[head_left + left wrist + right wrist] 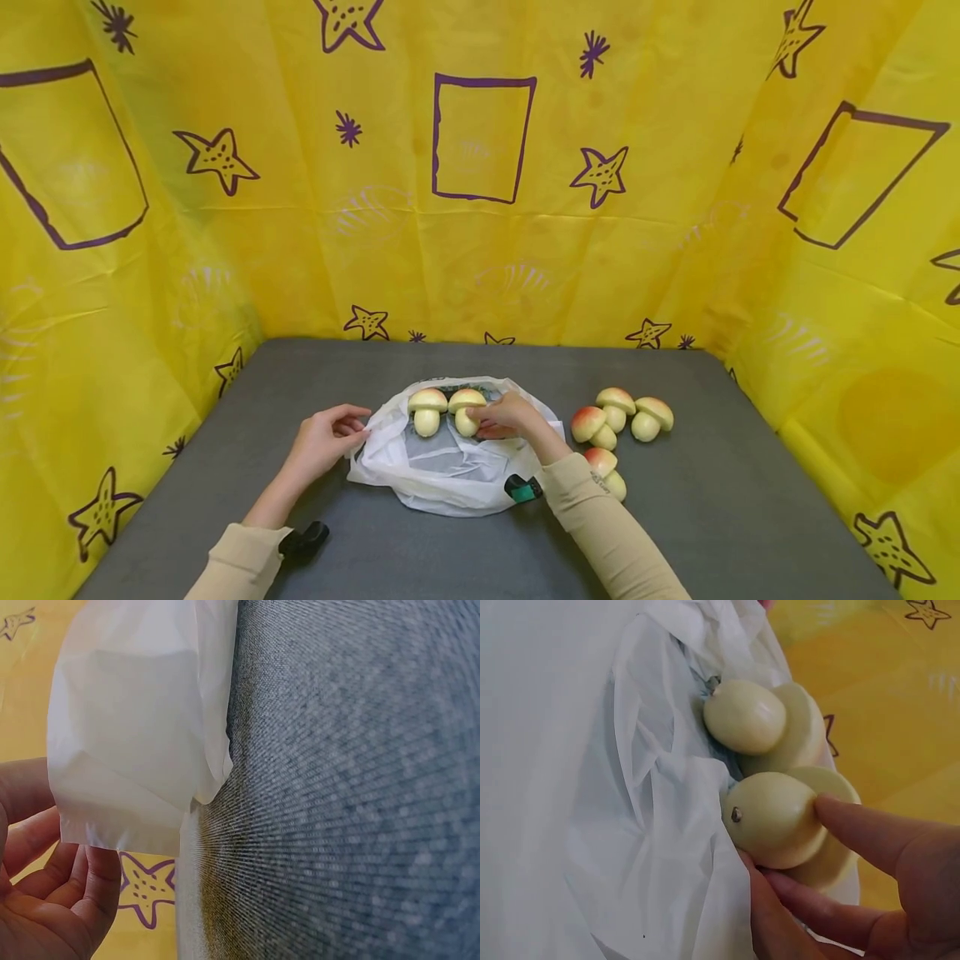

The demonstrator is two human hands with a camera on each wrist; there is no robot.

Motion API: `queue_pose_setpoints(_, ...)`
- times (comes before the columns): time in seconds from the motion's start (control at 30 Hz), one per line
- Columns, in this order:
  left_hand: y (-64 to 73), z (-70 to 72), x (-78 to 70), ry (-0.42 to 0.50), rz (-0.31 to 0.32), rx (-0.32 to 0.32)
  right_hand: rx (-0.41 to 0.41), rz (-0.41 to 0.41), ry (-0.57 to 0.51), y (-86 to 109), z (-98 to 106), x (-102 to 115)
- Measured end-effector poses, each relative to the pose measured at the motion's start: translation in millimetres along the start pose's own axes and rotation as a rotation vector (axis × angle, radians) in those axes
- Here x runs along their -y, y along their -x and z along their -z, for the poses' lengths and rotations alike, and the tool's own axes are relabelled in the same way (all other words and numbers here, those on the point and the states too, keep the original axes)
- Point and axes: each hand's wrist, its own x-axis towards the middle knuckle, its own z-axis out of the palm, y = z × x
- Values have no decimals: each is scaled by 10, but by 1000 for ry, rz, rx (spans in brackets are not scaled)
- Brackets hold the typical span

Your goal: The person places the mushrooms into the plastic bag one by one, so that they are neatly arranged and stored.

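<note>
A white plastic bag [442,492] lies on the grey table with its mouth spread open. Inside it, side by side, are two toy mushrooms with pale stems and reddish-yellow caps: a left one [427,414] and a right one [467,419]. My right hand [513,417] pinches the right mushroom, thumb on it in the right wrist view and fingers underneath. At the bag's left edge, my left hand [324,437] holds the rim with its fingers bent. The left wrist view shows the bag's white film [127,735] partly covering those fingers.
To the right of the bag sits a loose group of several more mushrooms [652,418]; the nearest is partly behind the right sleeve [600,517]. Yellow cloth walls [480,275] with purple drawings rise behind the table [720,517] and at both sides.
</note>
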Motion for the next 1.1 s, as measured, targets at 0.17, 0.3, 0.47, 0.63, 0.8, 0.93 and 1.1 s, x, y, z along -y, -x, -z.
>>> queue_pose_setpoints(0.17,9,-3,12,-4,2,-3,-10,15,47,23,-28,-10)
queue_pose_setpoints(0.3,13,-4,12,-4,-2,-1,-22,16,83,17,-31,-26)
queue_pose_setpoints(0.47,6,5,4,-4,3,5,-36,24,103,2,-28,-35)
queue_pose_setpoints(0.63,-3,7,-7,-8,4,13,-13,36,115,-5,4,-39)
queue_pose_setpoints(0.8,-23,11,-18,-7,-1,6,-39,60,125,22,40,-40)
queue_pose_setpoints(0.93,-22,22,-31,-11,-1,6,-85,74,165,79,57,-37)
queue_pose_setpoints(1.1,-6,28,-28,-15,6,7,-109,94,197,201,116,-2)
